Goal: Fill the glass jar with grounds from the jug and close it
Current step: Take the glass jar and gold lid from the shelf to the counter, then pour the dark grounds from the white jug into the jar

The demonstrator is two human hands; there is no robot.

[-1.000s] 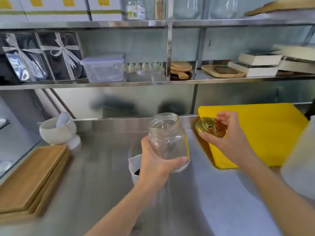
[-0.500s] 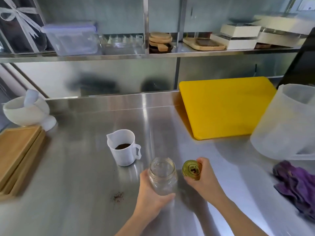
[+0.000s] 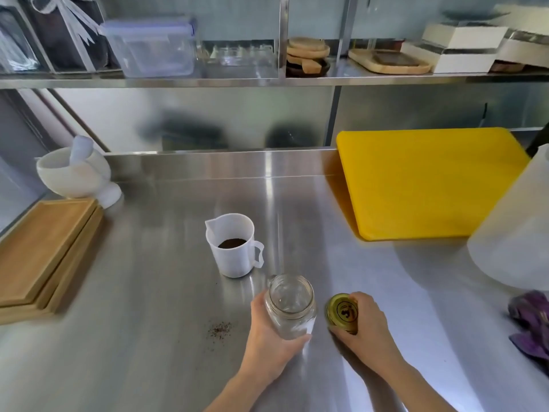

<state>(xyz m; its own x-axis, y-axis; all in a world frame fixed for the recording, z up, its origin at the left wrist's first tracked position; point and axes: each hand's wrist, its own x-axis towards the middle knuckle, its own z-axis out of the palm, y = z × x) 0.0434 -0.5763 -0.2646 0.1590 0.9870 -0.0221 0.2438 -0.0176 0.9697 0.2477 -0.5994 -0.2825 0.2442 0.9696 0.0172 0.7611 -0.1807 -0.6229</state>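
Note:
An empty clear glass jar (image 3: 290, 304) stands upright and open-mouthed on the steel counter (image 3: 142, 307), near the front. My left hand (image 3: 267, 340) wraps around its lower left side. Just right of the jar, my right hand (image 3: 364, 328) grips the gold lid (image 3: 342, 312), tilted on edge low over the counter. A white plastic jug (image 3: 233, 248) with dark grounds at its bottom sits behind and left of the jar, handle pointing right, spout to the back left.
A few spilled grounds (image 3: 219, 330) lie left of the jar. A yellow cutting board (image 3: 424, 179) lies at the back right, a big translucent container (image 3: 517, 233) and purple cloth (image 3: 531, 325) at the right edge. Wooden boards (image 3: 44, 251) and a white mortar (image 3: 74, 173) stand left.
Both hands came down from chest height with the jar and lid. The jar now stands on the counter beside the jug, and the lid is lowered next to it.

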